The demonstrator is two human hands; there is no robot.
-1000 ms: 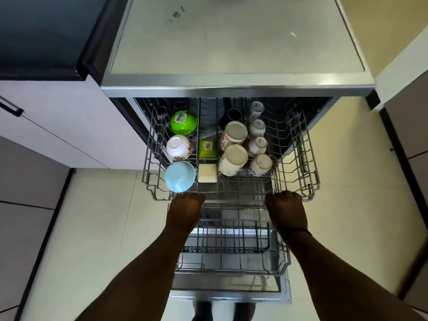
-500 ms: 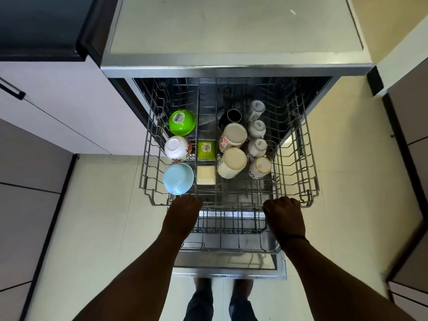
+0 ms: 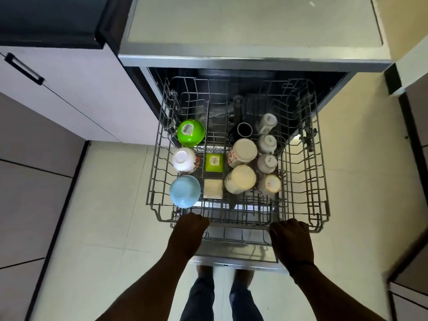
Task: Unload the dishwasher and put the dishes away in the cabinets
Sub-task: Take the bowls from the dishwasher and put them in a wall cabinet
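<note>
Both hands grip the front rail of the wire rack (image 3: 308,172), which fills the middle of the frame: the left hand (image 3: 188,234) at lower centre-left, the right hand (image 3: 290,239) at lower centre-right, fingers curled over the wire. Upturned dishes stand inside. A green bowl (image 3: 191,132) and a small green dish (image 3: 214,162) carry barcode stickers, too small to read. A blue bowl (image 3: 184,191) sits nearest the left hand. Cups (image 3: 242,154) fill the rack's right half.
</note>
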